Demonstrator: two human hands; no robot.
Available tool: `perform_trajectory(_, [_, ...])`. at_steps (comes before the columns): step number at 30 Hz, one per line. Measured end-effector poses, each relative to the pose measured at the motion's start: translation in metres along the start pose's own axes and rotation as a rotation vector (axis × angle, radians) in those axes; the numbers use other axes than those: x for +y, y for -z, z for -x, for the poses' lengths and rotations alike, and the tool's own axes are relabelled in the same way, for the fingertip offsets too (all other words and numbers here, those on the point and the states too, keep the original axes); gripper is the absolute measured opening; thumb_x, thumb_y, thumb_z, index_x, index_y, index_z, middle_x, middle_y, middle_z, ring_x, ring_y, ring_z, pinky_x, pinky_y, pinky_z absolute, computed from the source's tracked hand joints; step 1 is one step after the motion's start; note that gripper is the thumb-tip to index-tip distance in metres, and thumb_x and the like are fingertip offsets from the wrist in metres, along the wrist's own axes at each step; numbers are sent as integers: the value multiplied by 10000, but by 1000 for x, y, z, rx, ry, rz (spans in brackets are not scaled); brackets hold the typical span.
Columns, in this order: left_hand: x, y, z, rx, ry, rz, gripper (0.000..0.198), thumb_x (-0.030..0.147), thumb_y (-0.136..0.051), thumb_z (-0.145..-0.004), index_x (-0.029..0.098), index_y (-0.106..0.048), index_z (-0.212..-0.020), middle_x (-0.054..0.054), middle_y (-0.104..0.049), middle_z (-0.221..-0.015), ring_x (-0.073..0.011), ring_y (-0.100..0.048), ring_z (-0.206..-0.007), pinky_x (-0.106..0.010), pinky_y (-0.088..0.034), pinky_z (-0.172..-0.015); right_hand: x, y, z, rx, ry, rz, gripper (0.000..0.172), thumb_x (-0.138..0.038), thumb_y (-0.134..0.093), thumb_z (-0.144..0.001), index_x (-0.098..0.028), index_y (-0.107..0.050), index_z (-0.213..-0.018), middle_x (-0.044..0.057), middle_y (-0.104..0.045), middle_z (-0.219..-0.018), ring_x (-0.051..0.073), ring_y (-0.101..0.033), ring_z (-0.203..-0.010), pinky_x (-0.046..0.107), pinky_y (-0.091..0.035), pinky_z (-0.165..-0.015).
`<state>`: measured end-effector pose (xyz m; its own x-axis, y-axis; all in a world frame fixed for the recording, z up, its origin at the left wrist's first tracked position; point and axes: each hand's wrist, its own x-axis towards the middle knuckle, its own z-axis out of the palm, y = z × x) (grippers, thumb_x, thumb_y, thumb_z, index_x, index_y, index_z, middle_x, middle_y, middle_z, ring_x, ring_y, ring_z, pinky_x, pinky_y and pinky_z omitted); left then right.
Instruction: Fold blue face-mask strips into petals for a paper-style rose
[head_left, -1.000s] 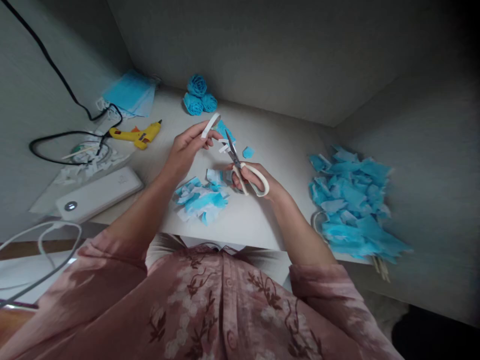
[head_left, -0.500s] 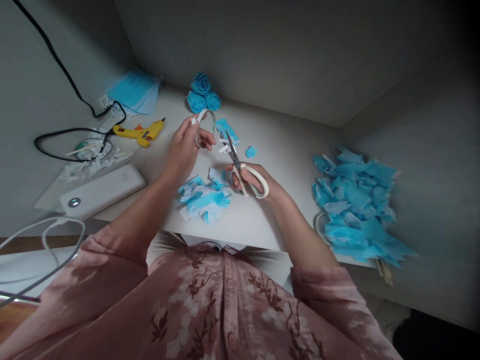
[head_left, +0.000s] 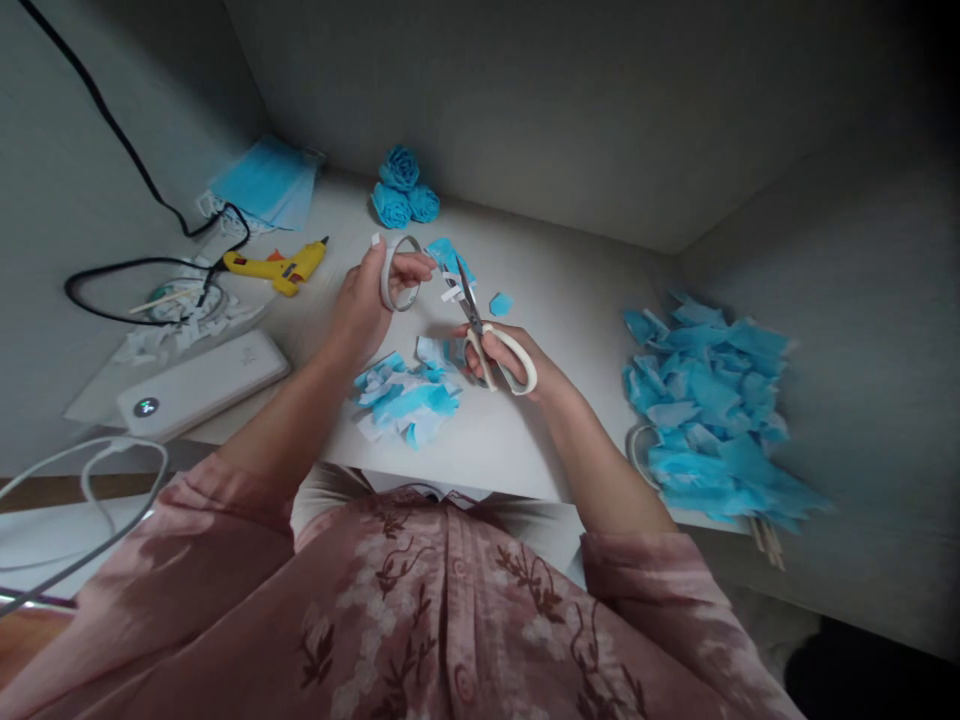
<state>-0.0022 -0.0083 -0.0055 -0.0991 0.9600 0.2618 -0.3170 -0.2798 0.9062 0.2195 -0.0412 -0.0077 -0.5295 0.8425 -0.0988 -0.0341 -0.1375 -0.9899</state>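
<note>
My left hand (head_left: 367,295) is closed around a narrow roll of tape (head_left: 388,275), held up on its edge above the table. A small white piece (head_left: 376,240) sticks to the thumb tip. In my right hand (head_left: 517,355) are scissors (head_left: 480,325) with cream handles, their blades pointing away and slightly parted. Short white strips (head_left: 451,292) sit by the blades. Beyond them lies a blue piece (head_left: 442,250), partly covered, and to the right a small blue cut petal (head_left: 501,303). Between my forearms is a pile of blue and white scraps (head_left: 409,400).
Three blue rosettes (head_left: 400,168) stand at the back. Leftward are blue face masks (head_left: 262,180), a yellow glue gun (head_left: 277,268) with a black cord, white scraps (head_left: 187,310) and a white power bank (head_left: 202,385). A large blue heap (head_left: 705,400) lies right, with sticks (head_left: 766,545) protruding.
My left hand has turned the tape roll and brought it slightly left and lower; its open ring now shows more. The right hand and scissors have hardly moved.
</note>
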Motion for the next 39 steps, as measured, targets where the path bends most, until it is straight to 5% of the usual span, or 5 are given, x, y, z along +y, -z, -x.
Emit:
perform_trajectory(12, [0,6,6,-146,-122,-345,586,533,-375,-1079,226,-856,-949,-60,-797,-1153,-237,-688,-1220,-413,-468,-1144,-3,-1,-1,25,-4,38,733,-768,-786,-739,-137,-728,-1107,-10,-633,-746,104,-614,-620,255,-491,-551])
perform_trajectory(39, [6,0,11,-163,49,-321,655,702,-435,-1001,203,-859,-1003,-105,-762,-1217,-284,-657,-1240,-458,-453,-1143,-4,-2,0,72,37,84,665,-755,-744,-797,-153,-730,-1080,1,-633,-758,110,-594,-632,255,-471,-564])
